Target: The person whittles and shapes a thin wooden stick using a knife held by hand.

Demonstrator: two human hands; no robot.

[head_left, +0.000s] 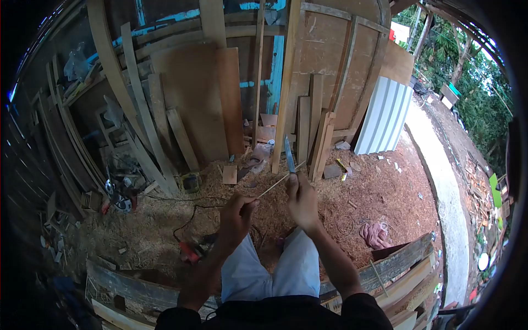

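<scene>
My right hand (302,202) is closed around the handle of a knife (289,155), whose blade points up and away from me. A thin light-coloured stick (273,186) runs slantwise from my left hand (238,216) up to the right, passing by the base of the blade. The fingers of my left hand pinch the stick's lower end. Both hands are held above my lap, a short distance apart. The knife's handle is mostly hidden inside my right fist.
Wooden boards (229,102) lean on the wall ahead. Corrugated sheet (384,115) stands at the right. Shavings cover the ground, with a pink cloth (375,235), a red tool (190,252) and a cable (191,220). Planks (396,264) lie beside my legs.
</scene>
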